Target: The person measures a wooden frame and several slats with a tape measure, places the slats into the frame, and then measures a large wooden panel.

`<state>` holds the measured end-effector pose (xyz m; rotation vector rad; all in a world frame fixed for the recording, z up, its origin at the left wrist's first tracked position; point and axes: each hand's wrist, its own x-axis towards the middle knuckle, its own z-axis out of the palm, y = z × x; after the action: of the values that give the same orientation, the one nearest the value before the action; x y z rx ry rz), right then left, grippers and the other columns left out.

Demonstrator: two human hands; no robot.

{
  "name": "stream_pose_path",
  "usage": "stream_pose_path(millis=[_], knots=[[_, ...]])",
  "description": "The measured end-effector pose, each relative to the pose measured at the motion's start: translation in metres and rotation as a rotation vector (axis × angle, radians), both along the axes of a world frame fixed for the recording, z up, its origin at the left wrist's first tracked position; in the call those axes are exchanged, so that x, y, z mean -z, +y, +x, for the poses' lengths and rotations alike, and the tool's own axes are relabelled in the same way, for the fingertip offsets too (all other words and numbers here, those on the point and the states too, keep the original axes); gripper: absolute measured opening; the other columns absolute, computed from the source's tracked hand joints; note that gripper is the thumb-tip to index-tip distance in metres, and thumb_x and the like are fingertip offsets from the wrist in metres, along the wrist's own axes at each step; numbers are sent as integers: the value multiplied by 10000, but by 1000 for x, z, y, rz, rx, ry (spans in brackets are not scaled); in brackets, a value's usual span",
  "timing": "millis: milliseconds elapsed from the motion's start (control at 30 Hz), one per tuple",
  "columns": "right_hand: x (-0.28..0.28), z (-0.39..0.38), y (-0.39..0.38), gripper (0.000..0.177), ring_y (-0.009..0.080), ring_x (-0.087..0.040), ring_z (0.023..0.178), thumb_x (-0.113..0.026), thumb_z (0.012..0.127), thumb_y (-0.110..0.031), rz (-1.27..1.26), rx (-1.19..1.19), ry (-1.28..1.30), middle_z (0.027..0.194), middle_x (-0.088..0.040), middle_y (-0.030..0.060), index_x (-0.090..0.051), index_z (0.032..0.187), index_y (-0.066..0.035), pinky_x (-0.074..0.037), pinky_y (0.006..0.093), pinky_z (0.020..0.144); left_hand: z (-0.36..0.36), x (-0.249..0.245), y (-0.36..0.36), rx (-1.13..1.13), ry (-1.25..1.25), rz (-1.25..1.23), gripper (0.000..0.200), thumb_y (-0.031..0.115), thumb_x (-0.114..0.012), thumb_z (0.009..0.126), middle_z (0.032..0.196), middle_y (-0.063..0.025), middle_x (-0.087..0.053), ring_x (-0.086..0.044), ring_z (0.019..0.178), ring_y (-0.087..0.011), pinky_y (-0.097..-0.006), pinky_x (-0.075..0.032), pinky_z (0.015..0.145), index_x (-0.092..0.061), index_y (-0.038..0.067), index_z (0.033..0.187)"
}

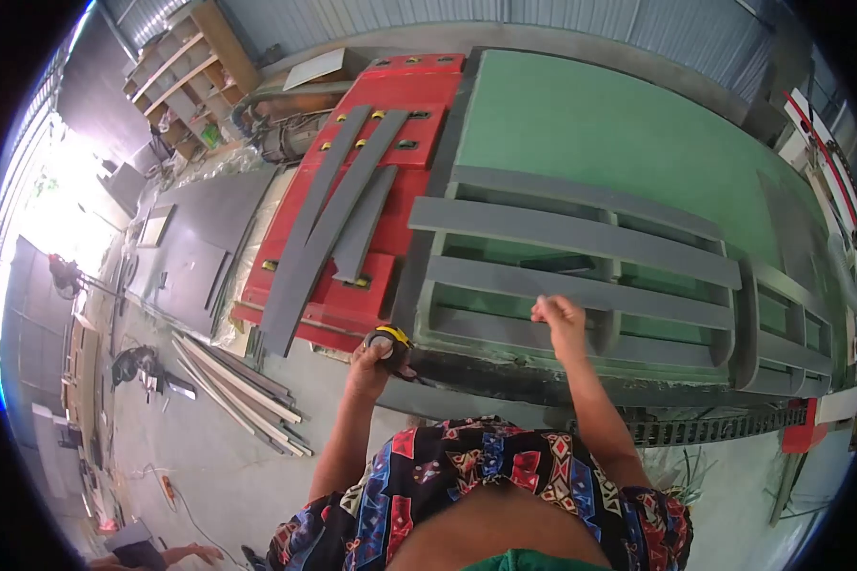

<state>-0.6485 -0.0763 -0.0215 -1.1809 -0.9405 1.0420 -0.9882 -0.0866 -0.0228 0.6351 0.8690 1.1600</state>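
Observation:
My left hand (pixel 364 369) is wrapped round a black and yellow tape measure (pixel 388 344) at the near edge of the machine bed. Over the near slats of a grey slatted panel frame (pixel 581 287), my right hand (pixel 562 320) is closed, with thumb and fingers pressed together. Whether a small thing is pinched in it, I cannot make out. The frame lies on a green bed (pixel 628 114). A dark object (pixel 557 264) shows between its slats, and a smaller grey frame (pixel 786 328) lies to its right.
Several loose grey strips (pixel 338 224) lie across the red table section (pixel 352 86) at left. Long boards (pixel 243 395) are stacked on the floor. A black cable chain (pixel 719 426) runs along the bed's near side. Another person's hand (pixel 190 554) shows at bottom left.

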Motion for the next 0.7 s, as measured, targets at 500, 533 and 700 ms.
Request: stream_pose_path(millis=[500,533,700], knots=[[20,-157,-38,190,115,-586,619,-610,845,-169,-319,-181,-2,721,-617,66,-598,772,6,-483,245,587,-234,88,-31,-600,-134,-136,316,303,-607,760,1043,3,-603,-543,1016,-181,-517,-379,847,-568,160,1039],[19,-170,-39,190,115,-586,619,-610,845,-169,-326,-190,-11,721,-617,66,-598,772,6,-483,245,587,-238,88,-26,-551,-165,-85,333,290,-613,751,1028,-4,-605,-555,992,-187,-505,-400,833,-563,147,1048],[31,-220,-41,165,110,-588,633,-607,843,-159,-371,-317,-119,737,-619,52,-602,799,0,-481,243,611,-251,82,0,-397,-249,35,389,218,-656,706,982,-56,-597,-571,955,-235,-453,-460,832,-548,82,1055]])
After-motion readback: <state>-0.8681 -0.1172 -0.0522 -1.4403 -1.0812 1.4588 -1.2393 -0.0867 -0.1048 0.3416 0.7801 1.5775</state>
